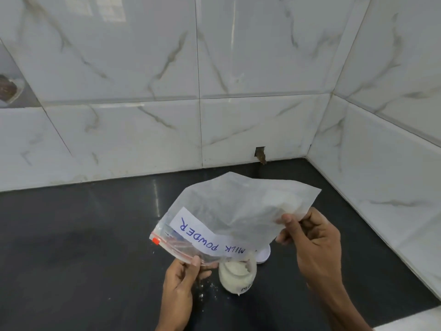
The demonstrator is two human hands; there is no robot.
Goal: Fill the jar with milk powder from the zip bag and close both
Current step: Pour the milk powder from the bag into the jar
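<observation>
Tilework (119, 68) in white with grey veins backs the scene, and at its far left edge a broken patch (8, 88) shows brown behind the glaze. Below it runs a glossy black countertop (71, 235).

Near the centre, the left hand (181, 283) pinches the mouth edge of the zip bag (238, 199) between thumb and fingers, right at the red zip strip (171, 250). The bag hangs in the air between the 2 hands, tilted, with its mouth low at the near left and its bottom raised toward the far right. A white label (205, 235) on it, handwritten in blue, reads MILK POWDER upside down. Flecks of spilled powder (207, 289) dot the countertop between the left hand and the jar (237, 275).

The jar stands upright on the countertop just under the bag's mouth, open, with white powder nearly up to its rim. The bag's lower edge covers part of its opening; whether they touch cannot be told. 1 white lid (263, 255) lies on the countertop just beyond the jar to the right, partly hidden by the bag. Far behind, a small notch (260, 154) is cut in the wall's base.

A small clump of powder (281, 201) sits inside the bag near its raised corner. The right hand (310, 237) grips the bag's bottom edge, thumb on top and fingers curled beneath. A white ledge (410, 323) shows at the near right corner.
</observation>
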